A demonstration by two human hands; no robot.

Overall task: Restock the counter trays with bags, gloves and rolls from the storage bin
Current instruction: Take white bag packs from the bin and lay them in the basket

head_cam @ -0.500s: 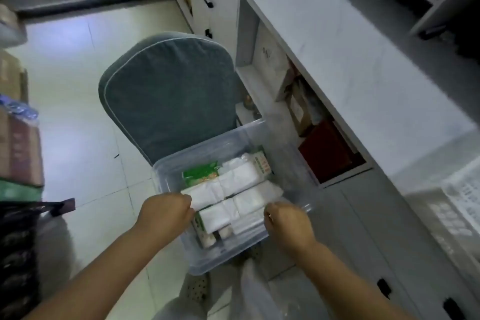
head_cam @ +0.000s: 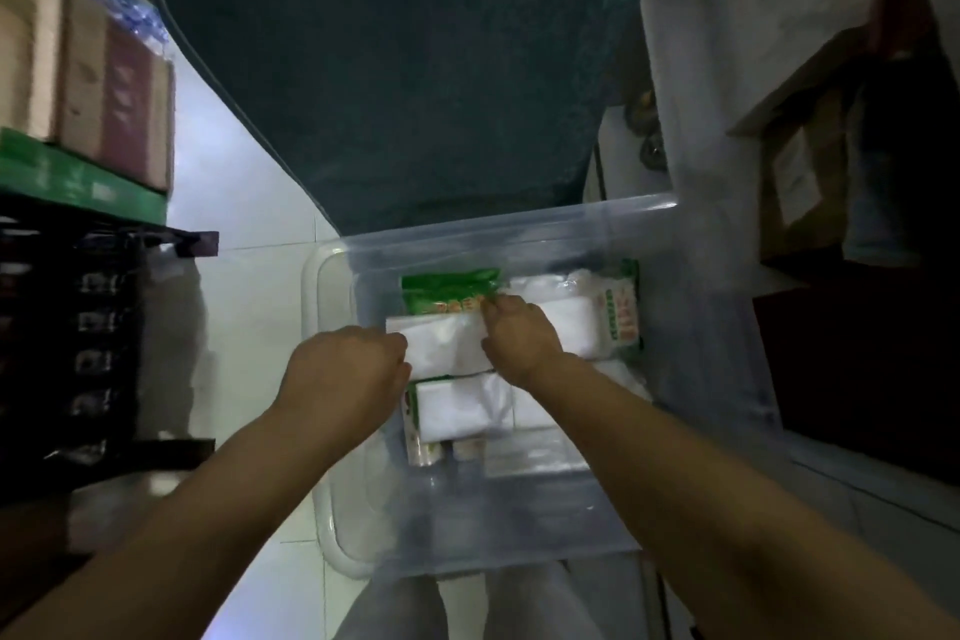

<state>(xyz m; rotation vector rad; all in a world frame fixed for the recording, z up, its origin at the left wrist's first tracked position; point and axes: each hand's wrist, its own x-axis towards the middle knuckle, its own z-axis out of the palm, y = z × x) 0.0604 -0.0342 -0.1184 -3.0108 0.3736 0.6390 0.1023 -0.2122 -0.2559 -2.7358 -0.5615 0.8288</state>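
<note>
left hand and right hand pinch 1 white plastic-wrapped pack | clear plastic storage bin | risk: slick wrap slips (neighbouring packs drag along)

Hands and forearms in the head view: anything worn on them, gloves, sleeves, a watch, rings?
Nothing worn that shows. The left hand and the right hand are both bare, with no gloves, and both forearms are uncovered right down to the picture's bottom edge, so no sleeve is in view. No watch or band sits at either wrist. The picture is too dim and soft to rule out a thin ring.
</note>
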